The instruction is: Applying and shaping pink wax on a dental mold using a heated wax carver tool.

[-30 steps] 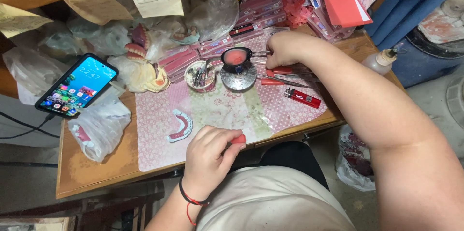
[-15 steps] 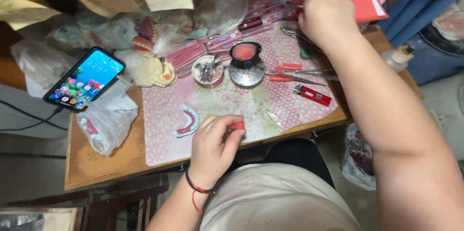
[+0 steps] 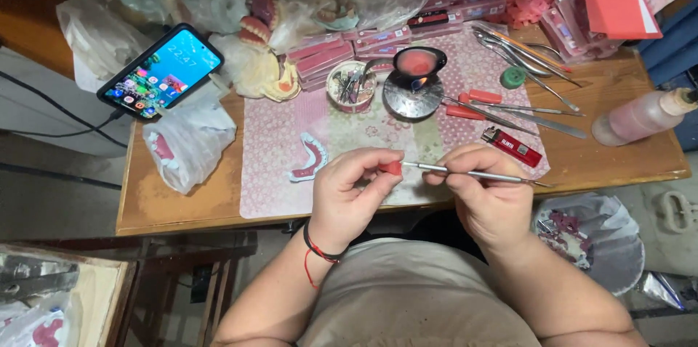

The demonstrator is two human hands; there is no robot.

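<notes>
Pink wax piece [image 3: 392, 167] is pinched between thumb and fingertips of the left hand [image 3: 354, 191], held above the near edge of the patterned mat [image 3: 276, 136] in front of the person's body. Right hand [image 3: 486, 194] is closed around a thin metal instrument [image 3: 472, 173] — the shaft lies nearly level, its left tip touching the wax piece, its other end jutting out past the right side of the hand. A dark and red cord bracelet [image 3: 318, 252] sits on the left wrist.

On the mat, just left of the left hand, lies a curved pink-and-white denture arch [image 3: 309, 158]. Farther back stand a small round cup [image 3: 351, 85] holding metal tips and, beside it to the right, a small burner [image 3: 413, 89] with a flame showing under a dark spoon-like bowl of pink wax [image 3: 418, 62]. To the right of the burner lie red-handled tools [image 3: 487, 107] and a red lighter [image 3: 514, 146]; the lighter is just beyond the right hand.

At the table's left a smartphone [image 3: 160, 71] leans with its screen lit, a cable running from it. Below it lies a clear plastic bag [image 3: 187, 140]. A plastic squeeze bottle [image 3: 640, 116] of pinkish liquid lies on its side at the right end of the wooden table [image 3: 174, 205] — well apart from both hands
</notes>
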